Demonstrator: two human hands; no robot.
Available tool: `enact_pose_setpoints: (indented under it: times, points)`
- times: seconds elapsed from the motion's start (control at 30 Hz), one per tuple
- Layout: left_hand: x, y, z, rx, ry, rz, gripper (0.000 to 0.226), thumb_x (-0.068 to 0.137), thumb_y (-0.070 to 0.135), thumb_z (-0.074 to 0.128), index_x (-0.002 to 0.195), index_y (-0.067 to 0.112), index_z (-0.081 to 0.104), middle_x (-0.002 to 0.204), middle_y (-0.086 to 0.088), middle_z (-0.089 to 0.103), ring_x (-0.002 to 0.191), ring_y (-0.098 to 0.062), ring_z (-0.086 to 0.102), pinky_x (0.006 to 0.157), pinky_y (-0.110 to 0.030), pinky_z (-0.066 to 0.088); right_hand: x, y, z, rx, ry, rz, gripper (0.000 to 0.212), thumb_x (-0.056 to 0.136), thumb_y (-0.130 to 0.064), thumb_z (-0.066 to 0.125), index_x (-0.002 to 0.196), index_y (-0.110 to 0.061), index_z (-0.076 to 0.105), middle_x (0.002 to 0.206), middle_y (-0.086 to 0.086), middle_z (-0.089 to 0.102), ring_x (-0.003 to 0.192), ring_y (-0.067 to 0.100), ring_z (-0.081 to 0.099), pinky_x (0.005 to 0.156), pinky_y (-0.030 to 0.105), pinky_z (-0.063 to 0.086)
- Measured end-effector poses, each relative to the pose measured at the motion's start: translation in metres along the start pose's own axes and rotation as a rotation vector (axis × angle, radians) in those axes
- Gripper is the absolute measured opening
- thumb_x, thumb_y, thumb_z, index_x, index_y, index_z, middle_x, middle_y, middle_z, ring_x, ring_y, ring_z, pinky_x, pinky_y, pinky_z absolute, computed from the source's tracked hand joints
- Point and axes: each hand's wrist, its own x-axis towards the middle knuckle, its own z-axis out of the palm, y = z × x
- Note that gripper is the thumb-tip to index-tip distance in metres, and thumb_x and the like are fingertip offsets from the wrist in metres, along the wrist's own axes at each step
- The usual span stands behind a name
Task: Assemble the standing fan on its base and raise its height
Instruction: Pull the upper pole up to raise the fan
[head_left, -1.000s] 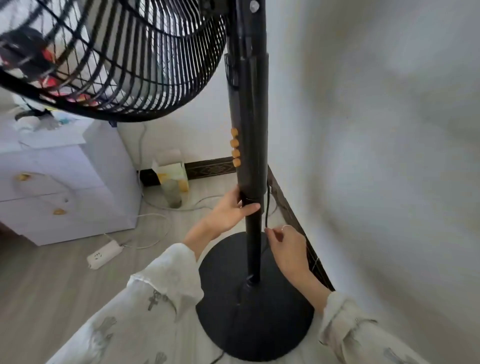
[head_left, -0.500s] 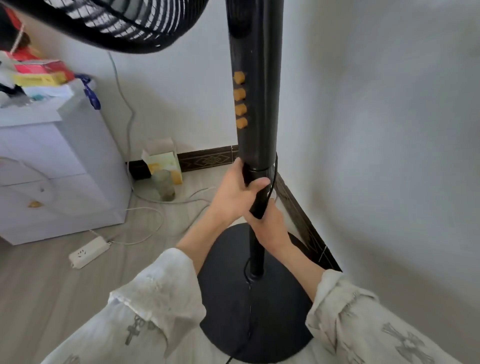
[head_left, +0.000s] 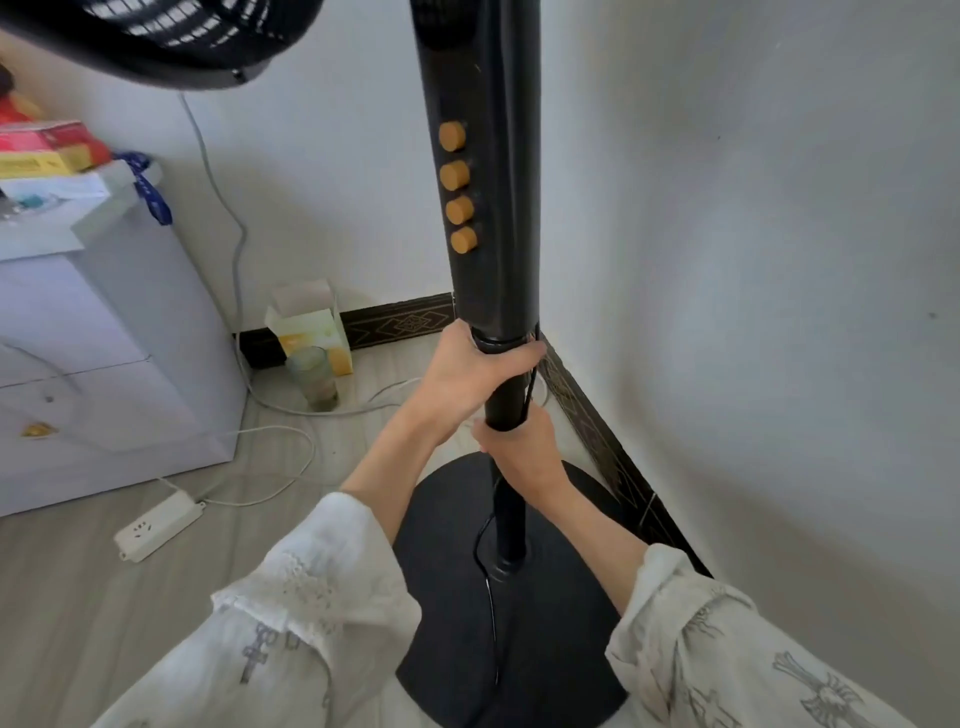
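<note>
The fan (head_left: 483, 208) stands on its base (head_left: 571, 597), pole seated. Above the base, the left hand (head_left: 467, 379) grips the sleeve's collar; below it, the right hand (head_left: 524, 447), free a second ago, now clamps the pole, probably ready for raising.

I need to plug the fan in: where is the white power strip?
In the head view, the white power strip lies on the floor at lower left, in front of the white cabinet, left of the fan's round base.
</note>
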Motion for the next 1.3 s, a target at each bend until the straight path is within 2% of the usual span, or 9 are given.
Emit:
enact_pose_setpoints:
  times: [0.33,0.53,0.63,0.8,0.9,0.97,1.03,1.17,1.3]
  points:
    - [-0.007,-0.004,0.035,0.045,0.453,0.055,0.035,0.072,0.016,0.072,0.102,0.012,0.056,0.081,0.004,0.063,0.071,-0.005,0.062,0.054,-0.005,0.045,0.005,0.013,0.007,-0.049,0.012,-0.115,0.012,0.079,-0.01,0.06,0.072,-0.012,0.05,0.065,-0.005,0.052,0.057,0.006,0.049,0.048,0.009,0.039]
    - [-0.002,-0.005,-0.011,0.028,-0.134,-0.058,0.028,0.075,0.021,0.073,0.101,0.015,0.064,0.091,0.005,0.07,0.089,-0.007,0.065,0.077,-0.02,0.049,0.005,0.009,-0.011,-0.048,-0.148,-0.001,0.021,0.071,-0.03,0.069,0.073,-0.023,0.048,0.065,-0.006,0.054,0.054,0.005,0.052,0.051,0.017,0.042]
    - [-0.005,-0.014,-0.012,-0.009,-0.115,-0.042,0.035,0.075,0.025,0.072,0.106,0.013,0.062,0.096,0.002,0.069,0.094,-0.011,0.065,0.082,-0.024,0.048,-0.002,0.01,-0.034,-0.232,-0.295,-0.008,0.026,0.07,-0.05,0.07,0.074,-0.037,0.048,0.074,-0.015,0.056,0.063,-0.002,0.057,0.052,0.011,0.039]
    - [-0.008,-0.019,-0.005,-0.08,-0.069,-0.02,0.033,0.073,0.028,0.072,0.103,0.019,0.06,0.089,0.01,0.069,0.086,-0.006,0.065,0.075,-0.016,0.05,-0.003,0.016,-0.074,-0.53,-0.174,-0.088,0.015,0.083,-0.033,0.065,0.074,-0.022,0.06,0.074,-0.006,0.057,0.063,0.004,0.054,0.06,0.019,0.037]
    - [-0.012,-0.019,-0.003,-0.077,-0.066,-0.008,0.027,0.074,0.03,0.07,0.098,0.025,0.06,0.086,0.016,0.068,0.084,-0.002,0.064,0.073,-0.011,0.048,0.0,0.01,-0.082,-0.093,0.14,0.154,0.017,0.089,-0.023,0.059,0.08,-0.009,0.055,0.051,0.001,0.062,0.04,0.007,0.057,0.048,0.023,0.046]
    - [-0.016,-0.019,-0.002,-0.069,-0.052,-0.014,0.035,0.07,0.036,0.073,0.101,0.026,0.058,0.094,0.012,0.067,0.09,-0.003,0.063,0.077,-0.016,0.049,0.004,-0.002,-0.082,0.332,0.353,0.329,0.02,0.086,-0.018,0.061,0.075,-0.01,0.046,0.066,0.013,0.069,0.059,0.02,0.07,0.064,0.031,0.056]
    - [-0.018,-0.018,-0.002,-0.085,-0.049,-0.027,0.046,0.066,0.042,0.074,0.105,0.024,0.058,0.103,0.003,0.066,0.094,-0.005,0.062,0.079,-0.018,0.048,0.009,-0.005,-0.074,0.29,0.387,0.319,0.02,0.083,-0.022,0.062,0.076,-0.007,0.05,0.085,0.019,0.068,0.081,0.026,0.069,0.074,0.034,0.054]
    - [-0.019,-0.014,-0.006,-0.078,-0.05,-0.045,0.048,0.069,0.034,0.074,0.11,0.015,0.058,0.109,-0.008,0.065,0.103,-0.02,0.062,0.09,-0.031,0.048,0.004,-0.007,-0.059,-0.202,0.203,0.066,0.032,0.086,-0.024,0.058,0.114,-0.011,0.056,0.106,-0.007,0.052,0.1,0.007,0.048,0.085,0.019,0.037]
    - [-0.013,-0.011,-0.011,-0.025,-0.073,-0.059,0.04,0.073,0.027,0.074,0.107,0.014,0.059,0.108,-0.005,0.067,0.1,-0.016,0.064,0.085,-0.024,0.049,0.012,-0.014,-0.098,0.112,0.163,0.143,0.011,0.087,-0.019,0.056,0.095,-0.013,0.06,0.094,0.009,0.072,0.097,0.02,0.066,0.09,0.027,0.046]
